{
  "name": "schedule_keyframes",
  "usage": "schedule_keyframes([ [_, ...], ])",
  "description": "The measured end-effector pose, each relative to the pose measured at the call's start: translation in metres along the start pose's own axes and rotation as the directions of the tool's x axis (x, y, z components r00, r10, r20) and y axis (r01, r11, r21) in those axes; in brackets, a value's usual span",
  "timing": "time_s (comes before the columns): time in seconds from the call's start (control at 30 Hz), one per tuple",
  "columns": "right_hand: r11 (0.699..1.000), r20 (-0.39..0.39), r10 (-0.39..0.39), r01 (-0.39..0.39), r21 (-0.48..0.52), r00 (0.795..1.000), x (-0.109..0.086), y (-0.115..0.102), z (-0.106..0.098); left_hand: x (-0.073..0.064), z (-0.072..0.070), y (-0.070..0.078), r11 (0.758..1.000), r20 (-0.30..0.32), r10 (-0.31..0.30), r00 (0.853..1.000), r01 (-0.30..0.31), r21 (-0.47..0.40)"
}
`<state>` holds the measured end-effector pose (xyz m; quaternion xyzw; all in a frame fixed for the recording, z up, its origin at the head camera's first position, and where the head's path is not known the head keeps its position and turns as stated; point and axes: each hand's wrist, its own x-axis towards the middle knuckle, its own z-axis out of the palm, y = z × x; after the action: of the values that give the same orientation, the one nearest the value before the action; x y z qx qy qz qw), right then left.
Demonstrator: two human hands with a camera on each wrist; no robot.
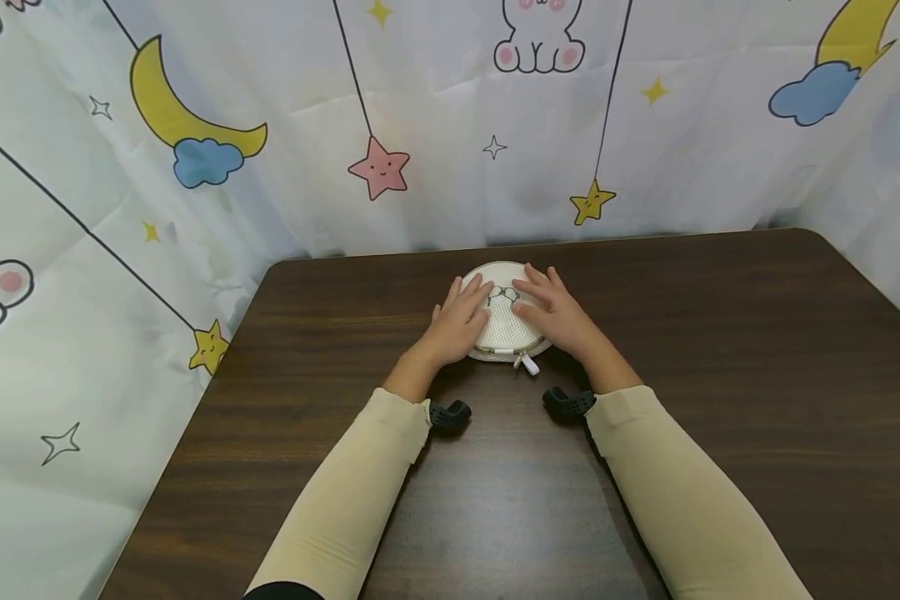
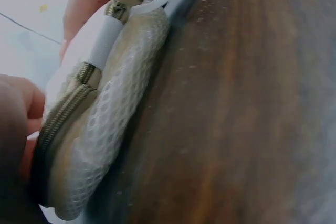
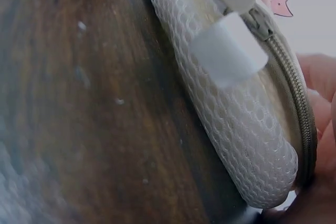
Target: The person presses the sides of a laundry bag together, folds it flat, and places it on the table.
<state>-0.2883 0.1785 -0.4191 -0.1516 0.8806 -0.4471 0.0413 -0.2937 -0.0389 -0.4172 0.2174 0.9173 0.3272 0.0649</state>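
A round white mesh zip pouch (image 1: 504,333) lies on the dark wooden table, a small line drawing on its top. My left hand (image 1: 453,325) rests on its left side with fingers extended. Over the right side lies my right hand (image 1: 562,321), fingers also fairly straight and touching the top. In the left wrist view, the padded mesh edge (image 2: 118,114) and the zip (image 2: 68,103) run along the pouch's side. A white pull tab (image 3: 228,51) hangs by the zip in the right wrist view. What is inside the pouch is hidden.
The brown table (image 1: 757,375) extends around the pouch, its far edge just beyond. A white curtain (image 1: 450,92) printed with moons and stars hangs behind and to the left. Dark wrist devices (image 1: 450,417) sit at both cream sleeve cuffs.
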Motion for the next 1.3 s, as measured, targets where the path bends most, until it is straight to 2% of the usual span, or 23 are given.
schedule_keyframes([
  [0.13, 0.997, 0.063, 0.059, -0.056, -0.052, 0.996, 0.004, -0.003, -0.003, 0.002, -0.007, -0.001, 1.000, 0.090, -0.004, 0.996, 0.006, -0.014],
  [0.23, 0.992, 0.099, 0.099, -0.090, -0.093, 0.990, 0.008, -0.002, -0.004, 0.002, -0.010, 0.000, 1.000, 0.164, -0.012, 0.986, 0.008, 0.026],
  [0.4, 0.981, 0.147, 0.109, -0.084, -0.172, 0.983, 0.009, -0.003, -0.005, 0.004, -0.011, 0.005, 0.991, 0.255, -0.056, 0.965, 0.022, 0.133],
  [0.57, 0.959, 0.194, 0.093, -0.036, -0.281, 0.977, 0.011, -0.014, -0.006, 0.009, -0.013, 0.016, 0.958, 0.328, -0.151, 0.933, 0.057, 0.281],
  [0.67, 0.946, 0.218, 0.117, -0.041, -0.321, 0.969, 0.014, -0.017, -0.005, 0.011, -0.015, 0.019, 0.936, 0.364, -0.205, 0.908, 0.074, 0.344],
  [0.77, 0.940, 0.244, 0.143, -0.055, -0.336, 0.959, 0.016, -0.018, -0.003, 0.012, -0.017, 0.019, 0.931, 0.383, -0.228, 0.895, 0.085, 0.355],
  [0.93, 0.951, 0.296, 0.144, -0.050, -0.304, 0.944, 0.015, -0.016, -0.008, 0.016, -0.022, 0.019, 0.923, 0.376, -0.238, 0.896, 0.088, 0.375],
  [1.03, 0.949, 0.319, 0.131, -0.025, -0.316, 0.939, 0.015, -0.019, -0.011, 0.019, -0.026, 0.023, 0.899, 0.370, -0.259, 0.892, 0.084, 0.429],
  [1.13, 0.929, 0.320, 0.140, -0.012, -0.370, 0.937, 0.019, -0.024, -0.012, 0.023, -0.027, 0.030, 0.876, 0.367, -0.282, 0.886, 0.083, 0.474],
  [1.23, 0.908, 0.327, 0.158, -0.007, -0.419, 0.932, 0.024, -0.024, -0.012, 0.026, -0.027, 0.035, 0.866, 0.355, -0.292, 0.888, 0.088, 0.493],
  [1.3, 0.913, 0.341, 0.153, 0.000, -0.409, 0.928, 0.024, -0.022, -0.012, 0.027, -0.026, 0.036, 0.871, 0.344, -0.283, 0.895, 0.091, 0.483],
])
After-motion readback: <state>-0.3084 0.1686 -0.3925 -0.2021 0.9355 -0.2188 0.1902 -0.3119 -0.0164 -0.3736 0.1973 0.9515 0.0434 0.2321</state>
